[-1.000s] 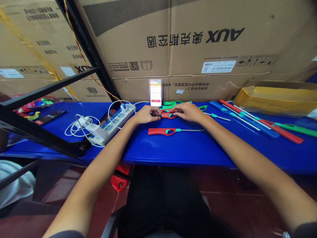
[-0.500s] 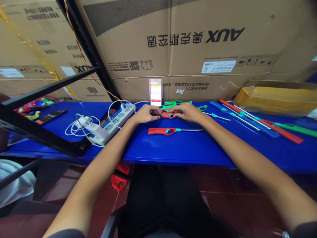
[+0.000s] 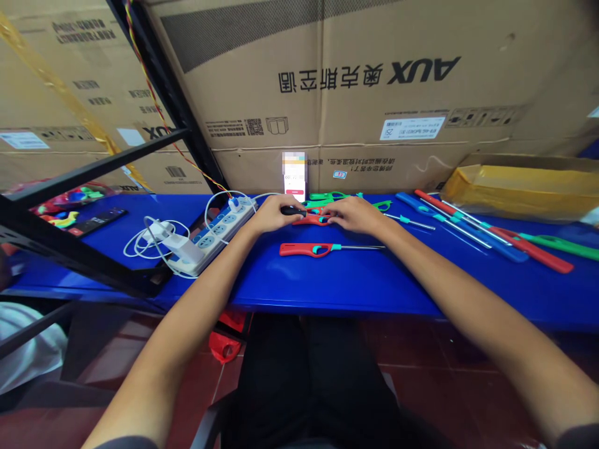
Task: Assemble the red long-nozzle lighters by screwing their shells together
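My left hand (image 3: pixel 272 215) is closed around a screwdriver with a black handle (image 3: pixel 293 211), which points to the right. Facing it, my right hand (image 3: pixel 354 215) has its fingers pinched together by the screwdriver's front end; what they hold is too small to make out. Under and between the fingertips lies a red gas lighter body (image 3: pixel 312 220), partly covered by both hands. Closer to me, a red lighter (image 3: pixel 304 249) with a green trigger and a metal tube lies flat. Green lighter pieces (image 3: pixel 327 197) lie just behind my hands.
A lit phone (image 3: pixel 294 178) leans upright against a large cardboard box (image 3: pixel 355 131). On the left are a power strip (image 3: pixel 218 234) with white cables and a black metal frame (image 3: pixel 135 274). More lighters (image 3: pixel 510 240) and a taped carton (image 3: pixel 515 187) lie to the right on the blue table (image 3: pixel 346 287).
The screwdriver's black handle now shows more plainly in my left hand, its thin shaft less so. Both hands have shifted only slightly, and the lighters on the table stay put.
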The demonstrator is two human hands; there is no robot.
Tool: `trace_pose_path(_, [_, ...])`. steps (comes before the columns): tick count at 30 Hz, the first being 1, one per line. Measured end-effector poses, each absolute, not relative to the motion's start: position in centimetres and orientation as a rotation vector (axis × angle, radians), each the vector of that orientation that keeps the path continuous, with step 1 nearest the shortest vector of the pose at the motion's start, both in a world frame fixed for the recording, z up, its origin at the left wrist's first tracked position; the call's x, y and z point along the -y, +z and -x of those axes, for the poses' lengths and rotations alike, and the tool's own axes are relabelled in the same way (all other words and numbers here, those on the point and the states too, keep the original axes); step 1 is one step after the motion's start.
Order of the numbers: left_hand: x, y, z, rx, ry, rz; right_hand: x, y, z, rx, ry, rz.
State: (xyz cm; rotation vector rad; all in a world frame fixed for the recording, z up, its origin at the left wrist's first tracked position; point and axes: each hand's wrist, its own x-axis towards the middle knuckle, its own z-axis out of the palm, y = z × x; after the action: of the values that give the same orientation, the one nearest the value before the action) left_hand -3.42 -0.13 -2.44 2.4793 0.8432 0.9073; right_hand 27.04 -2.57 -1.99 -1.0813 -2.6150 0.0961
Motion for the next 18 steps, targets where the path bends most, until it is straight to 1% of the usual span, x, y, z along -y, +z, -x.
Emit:
trace_pose_path(10, [0.31,-2.64,3.09,-0.811,0.987,-2.476,3.05,-1.80,-26.77,2.605,0.072,1.157])
trace_pose_path(18, [0.96,-2.61,2.76,-0.966,0.854,-2.408,3.19,-1.75,-26.53,2.607,0.063,1.180])
